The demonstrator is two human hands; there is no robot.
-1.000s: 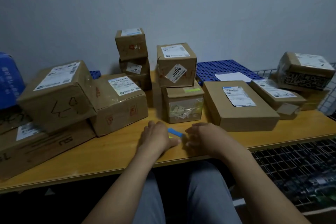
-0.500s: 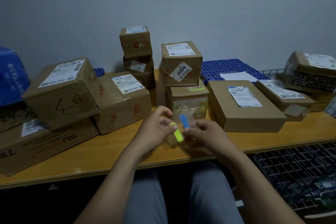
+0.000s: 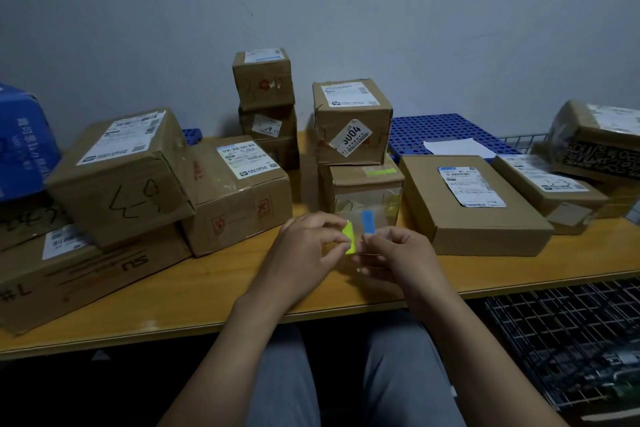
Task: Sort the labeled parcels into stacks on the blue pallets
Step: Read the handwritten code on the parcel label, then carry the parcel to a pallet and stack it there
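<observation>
1. Left of frame: a tilted parcel (image 3: 121, 177) leans on a long carton (image 3: 79, 274) on the table (image 3: 225, 295). A corner of a blue pallet (image 3: 192, 136) peeks out behind them.
2. Left of centre: a labelled parcel (image 3: 239, 198) sits on the table, well to the left of my view of the hands.
3. Centre: the left hand (image 3: 304, 246) hovers above the table's near edge, its fingers (image 3: 329, 218) pinching a yellow-green tab (image 3: 349, 241). The tab's long axis runs nearly up the frame.
4. Just right of it: the right hand (image 3: 401, 253) pinches a blue tab (image 3: 367, 221) at its lower end between curled fingers (image 3: 379, 236). This tab also stands upright, parallel to the first, and the two are close together. I cannot tell whether they touch.
5. Directly above both tabs in the frame, so straight beyond the fingertips, stands a taped parcel (image 3: 363, 189) with a green strip on its top. A parcel marked 3004 (image 3: 351, 121) sits on top of it. I judge this stack the nearest to either hand, with the blue tab almost overlapping its front face.
6. Right of centre: a flat parcel (image 3: 474, 208) lies on the table, nearer the right hand than the left.
7. Upper right: the open blue pallet deck (image 3: 433, 128) lies behind the flat parcel and carries only a white sheet (image 3: 457, 147). No parcel seen here sits on it, so the sorting looks barely begun.
</observation>
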